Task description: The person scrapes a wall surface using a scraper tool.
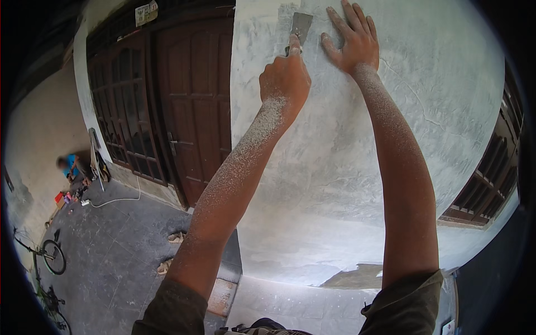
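While left hand (286, 77) grips scraper (301, 24), right hand (358, 46) spread flat against wall (318, 167); surface looks partly done, brownish patch (357, 276) and crack (416, 96) remaining.

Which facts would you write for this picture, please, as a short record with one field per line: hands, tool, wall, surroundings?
Left hand: closed around the scraper
Right hand: open, fingers spread on the wall
Scraper: flat grey blade, pointing up
Wall: patchy white and grey
Forearms: speckled with pale dust
Left side: brown door, bicycle, person in blue
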### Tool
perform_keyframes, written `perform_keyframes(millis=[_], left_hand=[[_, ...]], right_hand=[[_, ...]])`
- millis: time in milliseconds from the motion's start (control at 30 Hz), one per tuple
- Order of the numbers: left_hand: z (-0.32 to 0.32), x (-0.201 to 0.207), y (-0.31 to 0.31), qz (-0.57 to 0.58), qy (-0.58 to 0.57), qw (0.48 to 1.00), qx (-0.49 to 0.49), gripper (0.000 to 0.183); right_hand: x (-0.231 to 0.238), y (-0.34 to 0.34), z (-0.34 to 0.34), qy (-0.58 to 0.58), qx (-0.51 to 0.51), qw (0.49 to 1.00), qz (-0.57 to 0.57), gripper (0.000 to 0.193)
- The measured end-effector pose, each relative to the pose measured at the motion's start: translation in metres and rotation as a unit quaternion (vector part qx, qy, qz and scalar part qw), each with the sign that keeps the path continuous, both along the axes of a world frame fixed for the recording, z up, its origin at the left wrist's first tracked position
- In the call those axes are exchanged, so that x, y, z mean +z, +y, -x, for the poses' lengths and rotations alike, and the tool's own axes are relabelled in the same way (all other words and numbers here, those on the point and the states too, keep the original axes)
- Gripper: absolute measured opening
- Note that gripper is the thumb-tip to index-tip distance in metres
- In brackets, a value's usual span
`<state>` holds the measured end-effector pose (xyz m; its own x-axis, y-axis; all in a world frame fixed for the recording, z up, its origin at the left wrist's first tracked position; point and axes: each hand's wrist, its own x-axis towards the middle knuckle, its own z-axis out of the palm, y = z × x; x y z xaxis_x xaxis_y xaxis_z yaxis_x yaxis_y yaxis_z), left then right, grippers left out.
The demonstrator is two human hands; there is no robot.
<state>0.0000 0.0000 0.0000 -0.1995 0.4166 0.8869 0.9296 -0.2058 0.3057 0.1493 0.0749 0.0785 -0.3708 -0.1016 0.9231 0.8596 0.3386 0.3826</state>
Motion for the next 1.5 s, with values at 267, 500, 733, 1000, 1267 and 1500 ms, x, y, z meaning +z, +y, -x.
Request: perform_keyframes(millis=[267, 500, 733, 1000, 1267, 1500], left_hand=[[-0.009, -0.001, -0.005, -0.014, -0.011, 1.000, -0.010, 0.047], [-0.007, 0.016, -0.004, -0.051, -0.007, 0.999, 0.006, 0.047], [-0.009, 0.003, -0.004, -0.021, -0.007, 1.000, -0.008, 0.047], [-0.011, 0.006, -0.007, -0.016, -0.014, 1.000, -0.012, 0.047], [-0.008, 0.017, -0.001, -0.053, -0.006, 0.999, 0.011, 0.047], [-0.001, 0.008, -0.003, -0.026, 0.007, 1.000, -0.008, 0.047]], right_hand=[[0.000, -0.003, -0.002, 0.002, -0.012, 1.000, 0.003, 0.067], [0.000, -0.002, 0.001, 0.000, 0.010, 1.000, -0.001, 0.067], [0.000, -0.002, 0.000, 0.003, 0.019, 1.000, -0.006, 0.066], [-0.001, 0.001, -0.001, 0.006, 0.018, 1.000, -0.008, 0.066], [-0.001, -0.004, 0.006, 0.012, 0.006, 1.000, 0.009, 0.066], [-0.002, -0.001, 0.003, 0.004, 0.010, 1.000, -0.005, 0.067]])
